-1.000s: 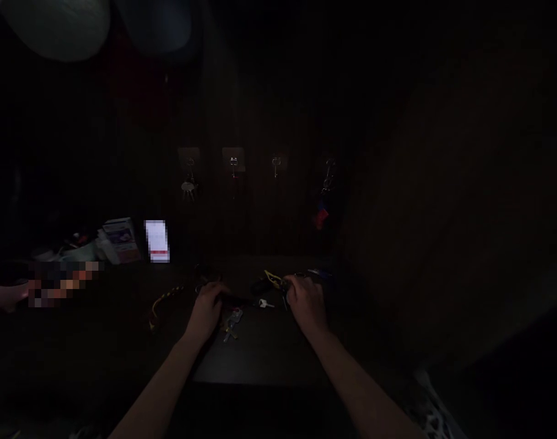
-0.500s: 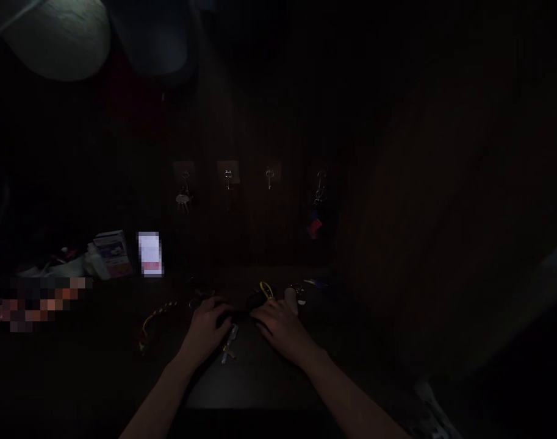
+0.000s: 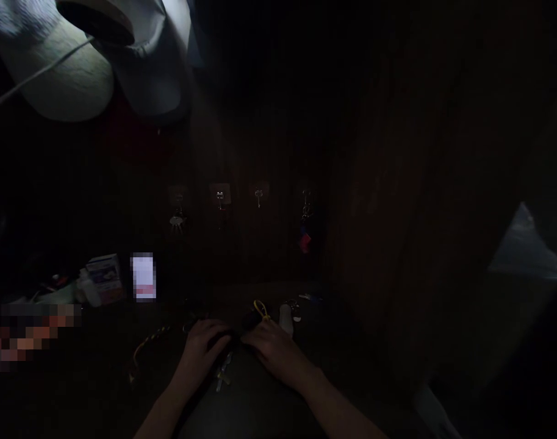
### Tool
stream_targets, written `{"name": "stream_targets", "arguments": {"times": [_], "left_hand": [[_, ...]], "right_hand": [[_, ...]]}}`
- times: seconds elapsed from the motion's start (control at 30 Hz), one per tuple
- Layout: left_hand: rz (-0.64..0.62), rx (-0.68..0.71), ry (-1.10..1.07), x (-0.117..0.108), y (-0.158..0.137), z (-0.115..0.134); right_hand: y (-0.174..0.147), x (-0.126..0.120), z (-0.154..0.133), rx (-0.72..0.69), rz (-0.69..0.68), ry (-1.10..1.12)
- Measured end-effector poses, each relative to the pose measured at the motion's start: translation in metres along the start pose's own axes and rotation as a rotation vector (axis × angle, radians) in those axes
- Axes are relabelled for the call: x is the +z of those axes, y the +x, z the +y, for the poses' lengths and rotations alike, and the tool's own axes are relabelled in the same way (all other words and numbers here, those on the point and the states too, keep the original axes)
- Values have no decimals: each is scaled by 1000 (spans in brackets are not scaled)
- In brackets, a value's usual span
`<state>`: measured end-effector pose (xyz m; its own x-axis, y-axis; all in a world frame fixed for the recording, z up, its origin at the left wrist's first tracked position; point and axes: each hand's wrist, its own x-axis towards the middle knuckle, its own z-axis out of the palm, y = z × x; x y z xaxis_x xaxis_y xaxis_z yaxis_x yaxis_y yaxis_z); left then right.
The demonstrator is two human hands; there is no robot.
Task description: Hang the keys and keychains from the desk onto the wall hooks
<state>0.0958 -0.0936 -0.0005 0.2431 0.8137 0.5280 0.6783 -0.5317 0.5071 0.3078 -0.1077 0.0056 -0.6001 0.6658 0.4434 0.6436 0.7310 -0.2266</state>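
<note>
In the very dim head view, my left hand (image 3: 204, 346) and my right hand (image 3: 278, 350) face each other low over a dark surface, fingers curled. A dark thing lies between their fingertips, too dim to name. Just below and between the hands are several keys (image 3: 223, 373); whether they join the dark thing, I cannot tell. A yellow loop (image 3: 260, 309) on a black object sits behind my right fingers. Beside that hand is a greyish fob (image 3: 285, 318) with a ring. A yellow-and-black braided cord (image 3: 149, 339) lies left of my left hand.
Hooks on the back wall carry hanging keys (image 3: 176, 222) and a red-and-blue trinket (image 3: 305, 239). A bright blurred panel (image 3: 143, 277) stands by a small box (image 3: 105, 277). Caps (image 3: 152, 91) hang at the upper left. Clear plastic (image 3: 525, 244) shows at the right.
The view has tilted up, so the hooks, surface and hands appear lower and more of the caps shows. My fingertips are slightly closer together, still around the dark thing.
</note>
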Motion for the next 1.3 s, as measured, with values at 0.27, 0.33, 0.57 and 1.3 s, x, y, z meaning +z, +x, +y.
{"name": "stream_targets", "arguments": {"times": [0.27,0.33,0.57,1.3], "left_hand": [[171,-232,-187,-5,-2,5],[194,-357,-258,-7,-2,8],[267,-402,-455,-23,19,24],[566,-232,-526,-74,184,51]], "right_hand": [[-2,-2,1,100,130,-63],[-2,0,4,122,160,-70],[-2,2,8,136,183,-97],[-1,3,8,141,225,-50]]}}
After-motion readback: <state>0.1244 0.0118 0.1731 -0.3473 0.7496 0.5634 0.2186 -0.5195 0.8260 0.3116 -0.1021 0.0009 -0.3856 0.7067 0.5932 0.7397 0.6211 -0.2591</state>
